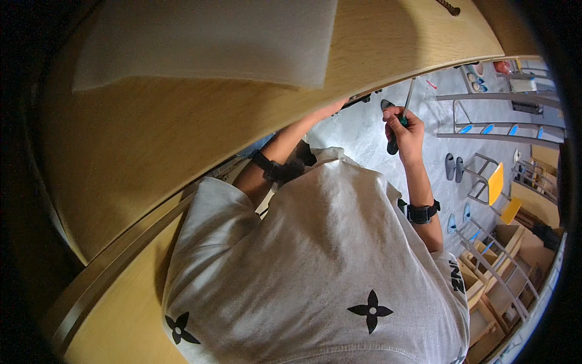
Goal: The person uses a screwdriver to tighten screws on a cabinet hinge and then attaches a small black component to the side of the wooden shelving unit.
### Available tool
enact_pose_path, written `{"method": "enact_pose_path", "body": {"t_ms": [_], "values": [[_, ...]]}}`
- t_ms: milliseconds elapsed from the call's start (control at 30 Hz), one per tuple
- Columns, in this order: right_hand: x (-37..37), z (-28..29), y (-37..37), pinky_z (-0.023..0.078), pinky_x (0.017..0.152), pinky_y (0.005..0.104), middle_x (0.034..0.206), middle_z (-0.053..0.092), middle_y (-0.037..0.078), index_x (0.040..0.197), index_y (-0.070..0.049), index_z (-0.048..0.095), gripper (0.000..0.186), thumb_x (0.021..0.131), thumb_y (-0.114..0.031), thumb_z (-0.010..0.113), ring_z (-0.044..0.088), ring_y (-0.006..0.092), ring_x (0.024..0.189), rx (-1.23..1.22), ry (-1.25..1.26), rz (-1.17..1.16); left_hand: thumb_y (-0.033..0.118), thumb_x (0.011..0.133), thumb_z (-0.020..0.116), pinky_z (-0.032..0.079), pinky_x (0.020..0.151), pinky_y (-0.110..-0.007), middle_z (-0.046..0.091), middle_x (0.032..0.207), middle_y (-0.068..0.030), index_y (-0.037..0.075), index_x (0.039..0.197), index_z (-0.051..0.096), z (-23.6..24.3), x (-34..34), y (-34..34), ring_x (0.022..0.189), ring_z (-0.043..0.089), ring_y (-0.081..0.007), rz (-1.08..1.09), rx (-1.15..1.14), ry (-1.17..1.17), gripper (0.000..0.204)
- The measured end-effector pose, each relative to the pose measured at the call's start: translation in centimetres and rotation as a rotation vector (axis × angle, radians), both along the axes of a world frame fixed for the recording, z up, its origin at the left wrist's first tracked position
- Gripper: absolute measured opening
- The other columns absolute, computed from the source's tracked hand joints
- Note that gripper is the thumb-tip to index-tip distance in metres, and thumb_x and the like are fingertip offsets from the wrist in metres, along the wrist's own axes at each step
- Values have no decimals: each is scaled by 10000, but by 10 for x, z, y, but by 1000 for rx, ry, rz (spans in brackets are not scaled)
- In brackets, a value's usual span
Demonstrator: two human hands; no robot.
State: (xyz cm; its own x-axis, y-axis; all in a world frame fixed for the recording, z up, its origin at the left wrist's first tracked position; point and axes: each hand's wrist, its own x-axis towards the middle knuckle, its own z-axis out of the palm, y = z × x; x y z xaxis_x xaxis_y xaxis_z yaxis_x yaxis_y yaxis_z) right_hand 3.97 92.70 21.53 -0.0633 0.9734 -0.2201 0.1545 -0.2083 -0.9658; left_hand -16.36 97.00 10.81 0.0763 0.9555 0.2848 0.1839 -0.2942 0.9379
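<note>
My right hand [412, 134] is closed around a screwdriver [410, 96] with a green and black handle. Its metal shaft points up, and the tip end reaches the edge of a wooden board [182, 139]. My left hand [332, 110] reaches to the underside of that same edge. Only the back of it and the wrist show; the board hides the fingers. A narrow dark strip [357, 101] lies along the edge just beside the left hand.
A white sheet [212, 42] lies on the board above. To the right are a metal ladder [503, 130] with blue treads, a yellow-seated stool [495, 183], dark slippers [450, 167] and light blue slippers [451, 223] on the grey floor. Open wooden compartments [509, 239] stand at lower right.
</note>
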Motion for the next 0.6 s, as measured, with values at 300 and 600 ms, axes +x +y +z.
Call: {"method": "enact_pose_path", "body": {"t_ms": [300, 600], "values": [[4, -2, -1, 371, 424, 211, 696, 577, 15, 868, 14, 625, 146, 846, -126, 662, 481, 74, 491, 30, 20, -33, -16, 780, 610, 502, 755, -247, 635, 844, -56, -23, 869, 606, 12, 0, -1, 825, 606, -104, -69, -38, -31, 89], [7, -1, -2, 388, 441, 206, 695, 575, 16, 851, 6, 622, 70, 862, -62, 609, 491, 69, 509, 21, 47, -26, -20, 783, 618, 496, 751, -238, 635, 837, -41, -10, 876, 602, -3, -1, 1, 810, 607, -96, -8, -32, -47, 94]]}}
